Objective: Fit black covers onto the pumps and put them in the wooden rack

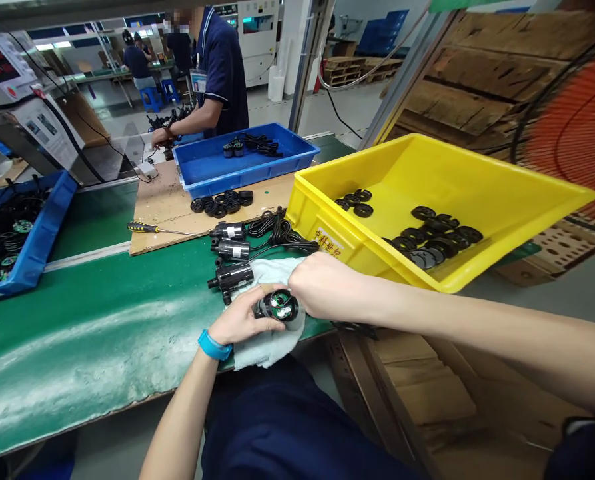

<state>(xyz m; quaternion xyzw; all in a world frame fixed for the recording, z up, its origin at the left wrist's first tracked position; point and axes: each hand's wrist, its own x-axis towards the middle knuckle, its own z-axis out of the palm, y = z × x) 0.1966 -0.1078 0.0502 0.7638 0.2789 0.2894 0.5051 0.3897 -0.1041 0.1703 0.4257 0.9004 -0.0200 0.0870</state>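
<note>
My left hand (247,313) is wrapped round a black cylindrical pump housing (293,311), its open end facing me. Inside the housing a green circuit board and some thin wires show. My right hand (313,285) is closed in a fist just beside the rim; whatever its fingers hold is hidden. Under both hands lies a pale cloth (257,352) at the bench edge. Several black pumps with white labels (233,251) lie in a row just beyond my left hand, with coiled black cables (282,230) beside them.
A yellow bin (502,180) with black round parts stands at right. Further back are a blue tray (202,183), loose black rings (222,203) and a screwdriver (144,228) on cardboard. Another blue tray (52,227) sits left. A co-worker (224,73) stands across the bench.
</note>
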